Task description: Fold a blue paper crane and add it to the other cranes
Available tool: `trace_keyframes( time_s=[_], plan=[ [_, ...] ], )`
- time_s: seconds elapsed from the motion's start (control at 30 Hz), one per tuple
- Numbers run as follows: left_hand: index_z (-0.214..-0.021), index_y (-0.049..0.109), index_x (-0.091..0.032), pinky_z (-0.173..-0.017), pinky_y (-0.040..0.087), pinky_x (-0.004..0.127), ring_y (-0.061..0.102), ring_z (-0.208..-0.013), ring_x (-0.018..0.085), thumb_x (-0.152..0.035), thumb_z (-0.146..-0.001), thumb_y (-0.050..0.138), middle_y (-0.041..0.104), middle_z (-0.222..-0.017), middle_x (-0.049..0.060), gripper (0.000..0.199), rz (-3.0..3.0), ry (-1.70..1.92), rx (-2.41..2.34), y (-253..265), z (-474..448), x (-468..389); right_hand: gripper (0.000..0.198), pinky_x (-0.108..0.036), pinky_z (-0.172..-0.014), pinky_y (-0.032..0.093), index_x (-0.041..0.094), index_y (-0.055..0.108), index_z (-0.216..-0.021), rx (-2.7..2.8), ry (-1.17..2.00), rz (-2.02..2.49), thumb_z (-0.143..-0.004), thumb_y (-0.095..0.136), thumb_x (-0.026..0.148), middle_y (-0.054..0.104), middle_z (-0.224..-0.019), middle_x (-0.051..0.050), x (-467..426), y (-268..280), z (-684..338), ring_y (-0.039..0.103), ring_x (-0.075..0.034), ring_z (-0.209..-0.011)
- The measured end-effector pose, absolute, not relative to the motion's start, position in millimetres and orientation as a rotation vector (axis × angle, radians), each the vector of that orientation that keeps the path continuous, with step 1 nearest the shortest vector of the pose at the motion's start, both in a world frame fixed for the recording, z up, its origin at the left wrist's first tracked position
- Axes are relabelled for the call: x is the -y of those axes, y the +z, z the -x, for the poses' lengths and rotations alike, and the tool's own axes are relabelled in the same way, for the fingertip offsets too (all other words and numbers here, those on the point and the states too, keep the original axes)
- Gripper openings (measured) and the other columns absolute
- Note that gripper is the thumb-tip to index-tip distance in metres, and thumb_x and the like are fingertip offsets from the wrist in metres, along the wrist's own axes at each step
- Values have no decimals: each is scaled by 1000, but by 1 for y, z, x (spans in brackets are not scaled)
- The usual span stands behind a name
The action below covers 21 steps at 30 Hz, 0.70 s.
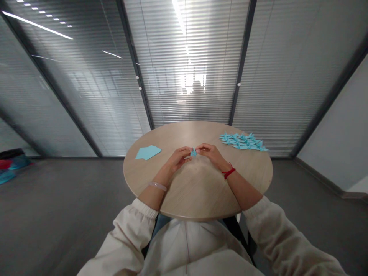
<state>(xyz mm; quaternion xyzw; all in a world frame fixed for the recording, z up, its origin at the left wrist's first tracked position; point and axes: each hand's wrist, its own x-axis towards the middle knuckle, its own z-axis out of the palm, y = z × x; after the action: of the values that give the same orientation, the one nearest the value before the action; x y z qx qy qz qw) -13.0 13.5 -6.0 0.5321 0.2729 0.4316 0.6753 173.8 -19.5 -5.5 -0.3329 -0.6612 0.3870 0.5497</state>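
Between my two hands, above the middle of the round table (201, 191), is a small piece of folded light-blue paper (193, 152). My left hand (180, 156) pinches its left side between thumb and fingers. From the other side my right hand (211, 152) grips it with closed fingertips. The folds are too small to make out clearly. To the right lies a cluster of folded blue paper cranes (243, 142). Several flat blue paper sheets (148, 152) lie overlapping on the left part of the table.
Beyond the table stands a glass partition with blinds (192, 103). A pale wall (339, 126) rises on the right. Some red, blue and black items (13, 163) sit on the grey floor (71, 207) at the far left.
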Motion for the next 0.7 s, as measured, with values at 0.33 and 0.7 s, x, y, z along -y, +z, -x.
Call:
trace_keyframes(
  time_s=[0.33, 0.7],
  plan=[
    [-74, 70, -14, -77, 52, 26, 59, -83, 13, -22, -57, 83, 62, -84, 3, 24, -1186, 945, -599, 1, 12, -6, 22, -29, -79, 43, 20, 73, -84, 1580, 945, 785, -73, 72, 39, 70, -84, -2, 15, -10, -175, 60, -16, -80],
    [-72, 71, -15, -81, 52, 29, 59, -82, 14, -23, -58, 84, 65, -85, 5, 21, -1198, 920, -590, -2, 13, -11, 19, -29, -78, 45, 20, 67, -84, 1601, 863, 760, -75, 69, 36, 68, -83, -2, 8, -14, -173, 61, -15, -79]
  ],
)
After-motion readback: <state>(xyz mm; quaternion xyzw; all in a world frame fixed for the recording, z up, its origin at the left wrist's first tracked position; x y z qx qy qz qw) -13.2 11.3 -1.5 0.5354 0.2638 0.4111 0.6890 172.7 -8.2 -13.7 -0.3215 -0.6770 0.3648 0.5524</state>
